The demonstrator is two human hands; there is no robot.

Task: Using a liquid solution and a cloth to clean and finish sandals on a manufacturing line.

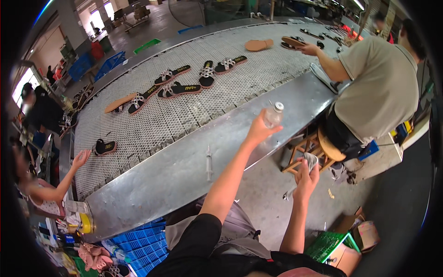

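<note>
A clear bottle (274, 116) with a white cap is held upright in my left hand (261, 128), over the metal ledge (184, 182). My right hand (305, 178) is closed around a crumpled grey cloth (310, 161), off the ledge's near edge. On the ledge, left of my left forearm, lies a clear syringe (209, 162). Past the ledge, several black sandals with patterned straps, such as this sandal (180, 90), rest on the mesh conveyor belt (175, 124).
A co-worker (376, 87) on a wooden stool (330, 145) at the right holds a tan-soled sandal (295, 42). Another person's hand (81, 158) reaches toward the belt at the left. Blue crates (145, 247) stand below the ledge, and a green crate (330, 244) sits at the lower right.
</note>
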